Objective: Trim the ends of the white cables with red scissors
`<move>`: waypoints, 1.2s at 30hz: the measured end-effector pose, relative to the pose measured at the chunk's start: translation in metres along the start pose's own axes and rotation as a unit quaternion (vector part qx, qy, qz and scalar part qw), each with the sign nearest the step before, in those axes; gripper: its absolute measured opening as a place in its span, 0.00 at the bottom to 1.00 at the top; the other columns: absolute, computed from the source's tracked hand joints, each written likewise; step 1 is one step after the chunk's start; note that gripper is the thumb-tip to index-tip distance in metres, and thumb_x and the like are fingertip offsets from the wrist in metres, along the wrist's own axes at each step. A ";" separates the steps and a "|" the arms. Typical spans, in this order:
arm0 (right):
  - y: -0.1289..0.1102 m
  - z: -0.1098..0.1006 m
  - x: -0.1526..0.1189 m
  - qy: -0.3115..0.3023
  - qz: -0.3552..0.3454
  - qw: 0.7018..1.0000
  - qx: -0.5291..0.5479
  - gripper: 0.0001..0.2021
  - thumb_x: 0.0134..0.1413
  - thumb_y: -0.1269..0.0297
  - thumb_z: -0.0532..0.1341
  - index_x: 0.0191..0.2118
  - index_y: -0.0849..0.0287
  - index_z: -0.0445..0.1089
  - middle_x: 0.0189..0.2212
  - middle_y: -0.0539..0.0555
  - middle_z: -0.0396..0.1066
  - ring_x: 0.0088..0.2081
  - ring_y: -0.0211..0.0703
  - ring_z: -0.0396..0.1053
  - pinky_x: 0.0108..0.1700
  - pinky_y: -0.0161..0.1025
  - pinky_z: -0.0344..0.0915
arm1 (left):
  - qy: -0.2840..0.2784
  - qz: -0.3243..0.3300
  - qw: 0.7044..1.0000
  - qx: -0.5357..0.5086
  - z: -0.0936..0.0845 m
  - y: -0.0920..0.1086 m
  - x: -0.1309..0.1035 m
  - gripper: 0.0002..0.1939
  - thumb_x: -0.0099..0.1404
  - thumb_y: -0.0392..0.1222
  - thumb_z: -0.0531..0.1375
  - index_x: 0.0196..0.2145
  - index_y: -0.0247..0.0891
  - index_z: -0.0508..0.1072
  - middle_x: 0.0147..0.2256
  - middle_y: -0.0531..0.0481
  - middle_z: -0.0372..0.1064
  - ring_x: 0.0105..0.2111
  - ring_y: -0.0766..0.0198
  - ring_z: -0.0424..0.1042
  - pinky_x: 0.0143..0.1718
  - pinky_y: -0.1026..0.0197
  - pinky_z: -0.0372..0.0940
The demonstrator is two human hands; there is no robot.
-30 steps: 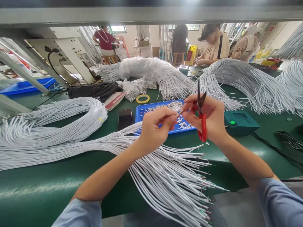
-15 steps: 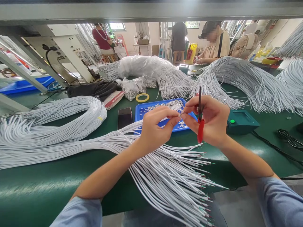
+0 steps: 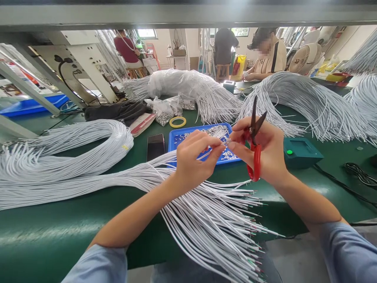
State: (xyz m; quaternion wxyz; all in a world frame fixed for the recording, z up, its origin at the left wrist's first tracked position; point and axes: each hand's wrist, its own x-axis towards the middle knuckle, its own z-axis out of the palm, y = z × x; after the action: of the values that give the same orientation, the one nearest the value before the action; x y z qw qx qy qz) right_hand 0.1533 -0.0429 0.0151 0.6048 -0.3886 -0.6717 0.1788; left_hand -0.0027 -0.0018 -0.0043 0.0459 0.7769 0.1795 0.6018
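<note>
My left hand (image 3: 196, 157) is closed in a pinch at the end of a white cable, above the near side of a blue tray (image 3: 173, 141). Facing it, my right hand (image 3: 265, 153) has thumb and forefinger nearly meeting the left fingertips; any small part between them is too small to make out. Red-handled scissors (image 3: 255, 151) are held in my right hand, blades up and slightly apart. Small metal pieces (image 3: 228, 156) lie in the tray. Below my hands fans a bundle of white cables (image 3: 206, 220) with stripped, coloured wire ends.
A phone (image 3: 156, 147) and a yellow tape roll (image 3: 177, 122) lie by the tray. A coiled cable bundle (image 3: 114, 137) is at left, another bundle (image 3: 318, 98) at right. A green box with a button (image 3: 303, 151) stands at right. A co-worker (image 3: 268, 55) sits across.
The scissors have turned in my right hand and their blades have come apart. My left hand stays nearly in place, still pinching at the cable end.
</note>
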 end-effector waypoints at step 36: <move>0.085 0.012 0.037 0.026 0.098 0.994 0.030 0.09 0.40 0.68 0.62 0.31 0.57 0.64 0.22 0.43 0.66 0.25 0.32 0.63 0.30 0.34 0.62 | -0.156 -0.038 0.986 -0.041 -0.003 0.007 -0.001 0.06 0.63 0.33 0.60 0.27 0.33 0.73 0.21 0.55 0.70 0.19 0.74 0.61 0.22 0.70 0.58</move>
State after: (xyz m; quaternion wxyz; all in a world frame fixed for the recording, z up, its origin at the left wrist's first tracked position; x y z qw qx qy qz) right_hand 0.1694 0.0406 -0.0229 0.6133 -0.4388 -0.6084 0.2474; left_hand -0.0042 -0.0088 -0.0028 0.1280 0.8512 0.1747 0.4780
